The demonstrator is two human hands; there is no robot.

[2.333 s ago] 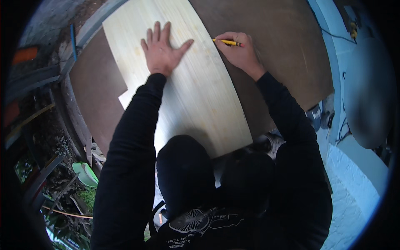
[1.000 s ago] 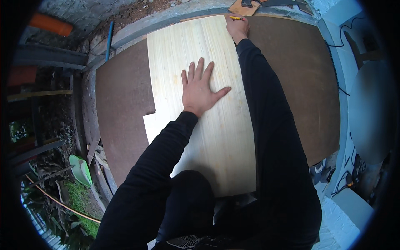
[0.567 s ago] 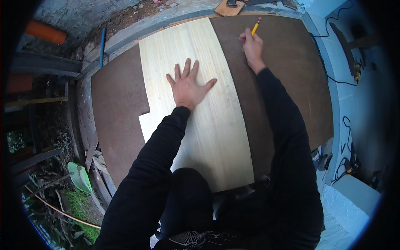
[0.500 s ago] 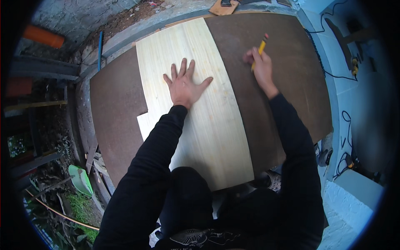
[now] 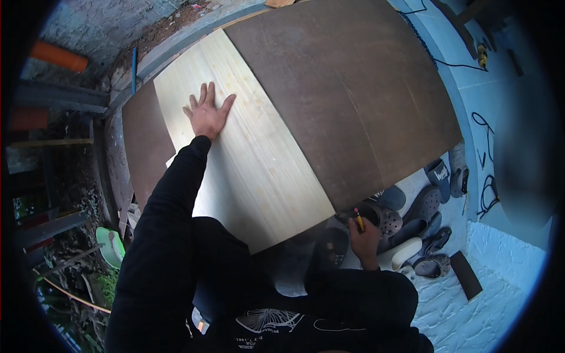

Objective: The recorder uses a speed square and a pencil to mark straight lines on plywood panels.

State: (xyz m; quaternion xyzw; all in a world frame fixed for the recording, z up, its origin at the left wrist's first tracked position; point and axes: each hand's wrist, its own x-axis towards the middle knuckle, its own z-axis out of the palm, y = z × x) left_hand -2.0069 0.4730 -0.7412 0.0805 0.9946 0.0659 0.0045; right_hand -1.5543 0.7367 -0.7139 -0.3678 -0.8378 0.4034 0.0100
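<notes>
Leftmost, a green bowl (image 5: 109,247) lies on the ground beside the dark brown sheet (image 5: 353,88), which carries a pale wooden board (image 5: 253,159) running from upper left to lower right. The left hand (image 5: 207,115) lies flat on the board's upper part, fingers spread, palm down, black sleeve stretched along the board's edge. Further right, off the sheet's near edge, the right hand (image 5: 365,238) is closed around a yellow pencil (image 5: 358,219), tip pointing up; the grip is a fist-like pinch. Just beside that hand, several sandals (image 5: 421,226) lie scattered on the light floor. Black cables (image 5: 485,153) trail along the far right.
</notes>
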